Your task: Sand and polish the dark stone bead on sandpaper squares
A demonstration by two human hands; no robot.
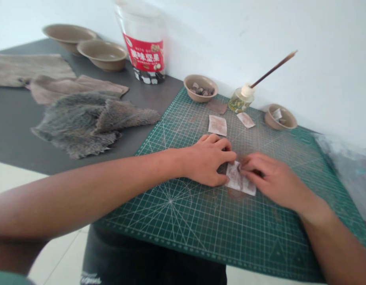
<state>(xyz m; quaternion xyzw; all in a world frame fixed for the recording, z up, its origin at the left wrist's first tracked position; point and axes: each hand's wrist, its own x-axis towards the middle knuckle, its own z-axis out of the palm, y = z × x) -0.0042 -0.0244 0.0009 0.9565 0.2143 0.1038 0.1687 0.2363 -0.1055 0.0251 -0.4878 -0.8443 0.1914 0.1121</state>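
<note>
A white, brown-smudged square sheet (241,183) lies on the green cutting mat (197,225). My left hand (209,160) rests at its left edge, thumb and fingertips touching the sheet with a gap between them. On the sheet's upper right side is my right hand (266,176), its fingers pinched together over the surface; whatever is between them is too small to make out. Beyond my hands lie another smudged sheet (218,125), a smaller white piece (245,120) and a brown piece (217,106).
Along the wall stand a bowl of dark chips (197,97), a glass jar with a brush (241,101), a small bowl (280,123), a large tub (145,51) and two tan bowls (104,55). Grey cloths (82,122) lie left; clear plastic (349,170) lies right.
</note>
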